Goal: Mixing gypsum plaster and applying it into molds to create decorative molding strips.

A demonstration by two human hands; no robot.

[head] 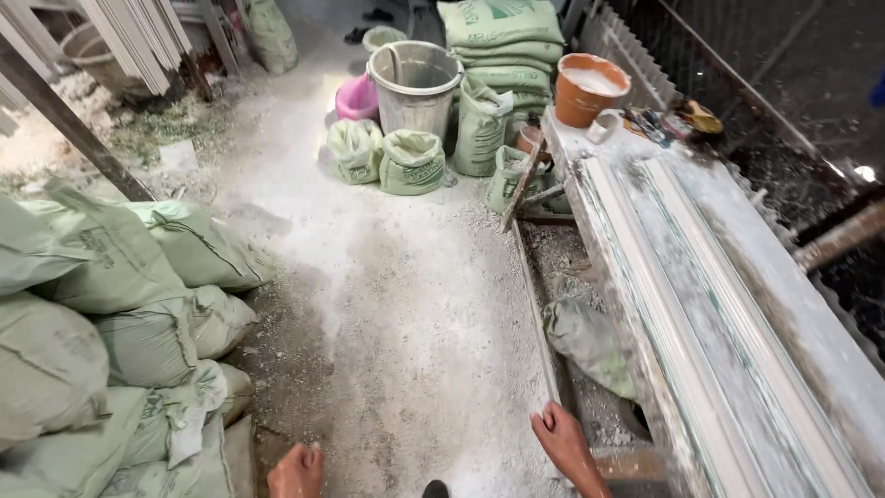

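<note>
left hand (pixel 297 470): low in the view, near the bottom edge, fingers curled loosely downward, holding nothing, above the dusty concrete floor (pixel 396 304) and just beside the stack of pale green sacks (pixel 111 341) piled on the left. right hand (pixel 560 441): bottom centre-right, fingers held together and slightly bent, palm turned inward, empty, hanging just beside the near end of the long desk (pixel 811 332); whether it touches the desk frame cannot be told. long desk: runs along the right side from near to far, its top crusted with white plaster, carrying a long white moulded strip with greenish streaks (pixel 701 314) laid lengthwise. far end of desk: orange bucket (pixel 590 89) with white material inside, a small white cup (pixel 604 127) just beside it, a few small tools (pixel 664 122) to its right. under the desk edge: a crumpled green sack (pixel 585 337) on the floor. far floor, centre: grey metal bin (pixel 415 85), a pink tub (pixel 358 98) to its left, two open green sacks (pixel 387 157) in front of it, more green sacks stacked behind (pixel 502 41). far left: white profiled lengths (pixel 138 37) leaning together. right edge: dark wire mesh fence (pixel 765 55).
</note>
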